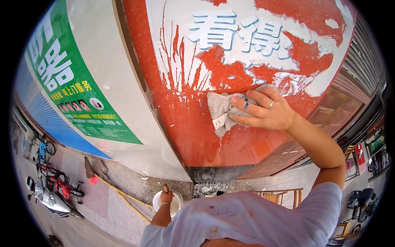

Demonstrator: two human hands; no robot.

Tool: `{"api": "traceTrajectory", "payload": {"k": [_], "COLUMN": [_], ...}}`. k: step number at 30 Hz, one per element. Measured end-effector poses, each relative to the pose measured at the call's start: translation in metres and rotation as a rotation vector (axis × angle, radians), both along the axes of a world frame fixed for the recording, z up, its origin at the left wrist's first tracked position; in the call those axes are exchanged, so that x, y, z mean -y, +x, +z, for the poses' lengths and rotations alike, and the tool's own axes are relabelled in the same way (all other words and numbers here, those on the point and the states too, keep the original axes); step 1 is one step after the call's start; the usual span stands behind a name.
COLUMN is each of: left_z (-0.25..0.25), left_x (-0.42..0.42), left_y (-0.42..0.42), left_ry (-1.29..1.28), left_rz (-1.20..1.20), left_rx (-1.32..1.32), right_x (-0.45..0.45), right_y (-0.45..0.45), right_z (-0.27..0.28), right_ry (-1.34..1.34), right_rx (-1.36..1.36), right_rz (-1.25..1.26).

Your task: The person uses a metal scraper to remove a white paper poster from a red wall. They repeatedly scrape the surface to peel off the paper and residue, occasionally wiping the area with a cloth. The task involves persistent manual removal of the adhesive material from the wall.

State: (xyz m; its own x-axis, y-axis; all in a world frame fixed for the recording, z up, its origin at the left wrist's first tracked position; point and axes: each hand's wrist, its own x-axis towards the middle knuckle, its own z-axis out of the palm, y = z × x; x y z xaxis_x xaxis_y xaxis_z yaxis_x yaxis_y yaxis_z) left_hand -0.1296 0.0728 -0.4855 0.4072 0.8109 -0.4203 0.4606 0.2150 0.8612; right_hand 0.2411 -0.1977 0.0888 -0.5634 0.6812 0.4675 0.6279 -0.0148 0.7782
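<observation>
With spread fingers, my right hand [265,109] presses a wet grey cloth [219,103] with a white tag flat against a red panel [197,139]. Ragged remains of a white printed poster [172,27] with large lettering cling to the panel above the cloth, torn away in patches. A bit of blue sticks to one finger of that hand. Lower down, my left hand [167,197] grips a short wooden handle [166,187]; the tool's other end is hidden. Beneath this hand stands a white bucket [176,203].
Two brooms with bamboo handles [123,193] lie on the pavement at left. Torn scraps [209,188] litter the panel's foot, near a bamboo chair [277,196]. A green poster [89,92] covers the neighbouring wall. Bicycles [63,182] and a scooter [51,197] are parked at far left.
</observation>
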Motion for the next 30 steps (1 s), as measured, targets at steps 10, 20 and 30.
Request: {"api": "traceTrajectory", "payload": {"k": [10,20,30], "left_z": [-0.023,-0.028,-0.022], "left_x": [0.007,-0.004,-0.016], "left_y": [-0.046,-0.021,0.076], "left_ry": [0.118,0.17,0.328], "left_rz": [-0.28,-0.438,-0.636], "left_rx": [-0.51,-0.536,-0.487], "right_x": [0.086,0.093,0.105], "right_y": [0.059,0.048,0.061], "right_z": [0.267,0.008,0.104], "right_ry": [0.927,0.264,0.485], "right_rx": [-0.14,-0.245,-0.017], "right_rz": [-0.126,-0.119,-0.193]}}
